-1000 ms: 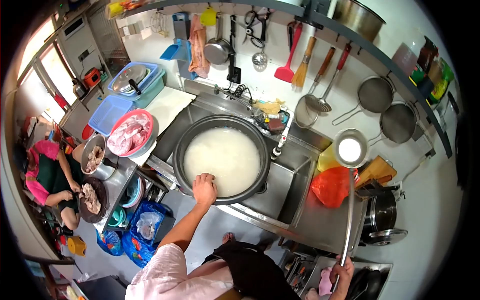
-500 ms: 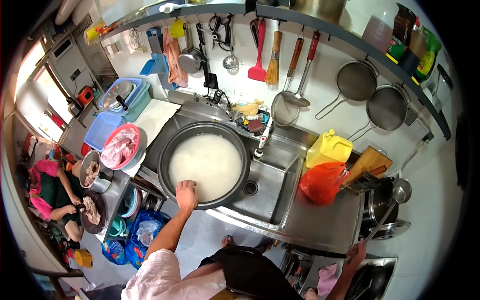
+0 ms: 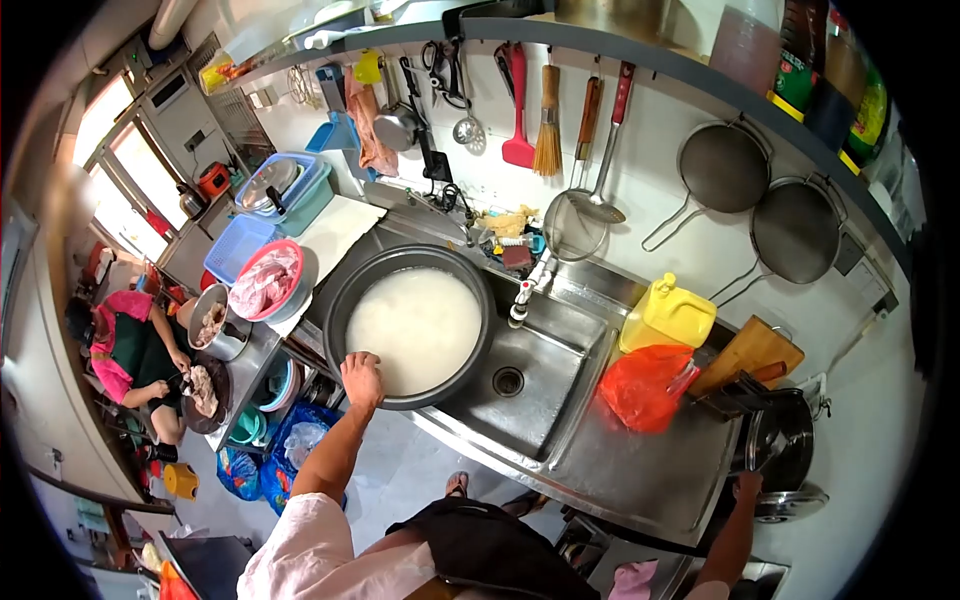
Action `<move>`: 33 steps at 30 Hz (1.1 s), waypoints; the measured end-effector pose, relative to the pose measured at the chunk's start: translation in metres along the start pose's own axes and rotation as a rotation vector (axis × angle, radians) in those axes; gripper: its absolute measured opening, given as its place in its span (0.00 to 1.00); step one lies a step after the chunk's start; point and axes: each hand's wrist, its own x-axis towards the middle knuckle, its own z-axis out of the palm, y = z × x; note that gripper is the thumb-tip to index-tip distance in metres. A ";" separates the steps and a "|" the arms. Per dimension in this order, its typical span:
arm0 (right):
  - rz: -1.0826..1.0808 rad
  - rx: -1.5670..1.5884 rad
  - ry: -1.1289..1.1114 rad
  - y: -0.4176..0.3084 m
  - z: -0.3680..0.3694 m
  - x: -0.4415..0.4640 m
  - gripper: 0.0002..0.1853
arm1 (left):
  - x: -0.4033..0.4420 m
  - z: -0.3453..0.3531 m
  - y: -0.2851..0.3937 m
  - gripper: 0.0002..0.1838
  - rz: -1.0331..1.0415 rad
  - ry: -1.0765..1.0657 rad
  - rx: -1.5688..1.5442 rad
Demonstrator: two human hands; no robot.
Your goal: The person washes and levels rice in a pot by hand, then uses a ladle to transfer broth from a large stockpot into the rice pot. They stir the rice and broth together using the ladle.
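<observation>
A big dark grey basin (image 3: 338, 335) of cloudy whitish liquid (image 3: 415, 325) stands over the left part of the sink. My left hand (image 3: 362, 379) has its fingers curled over the near rim of this basin. Far to the right, my right hand (image 3: 747, 485) is closed round the handle of a metal ladle (image 3: 765, 452). The ladle's head is at the mouth of a deep metal pot (image 3: 797, 440); how far inside it sits, I cannot tell. A metal lid (image 3: 795, 503) lies beside that pot.
The sink (image 3: 500, 425) lies between my hands. Past it are a red plastic bag (image 3: 645, 388), a yellow jug (image 3: 668, 315) and a wooden board (image 3: 752, 352). Strainers (image 3: 722, 165) hang on the wall. At left, another person (image 3: 130, 345) handles meat near a pink bowl (image 3: 268, 280).
The ladle has gone from above the pot down to its mouth, my right hand moving forward with it. The view has shifted slightly. My left hand stays at the basin's rim.
</observation>
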 end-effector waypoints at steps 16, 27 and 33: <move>0.401 1.463 -0.650 0.015 -0.016 0.028 0.15 | -0.003 -0.002 0.010 0.10 -0.010 0.127 -0.013; 0.139 1.619 -0.810 0.060 -0.064 -0.115 0.04 | -0.005 0.019 -0.016 0.17 0.113 0.037 -0.077; 0.106 1.511 -0.748 0.072 -0.120 -0.209 0.06 | -0.006 0.019 -0.020 0.17 0.110 0.029 -0.169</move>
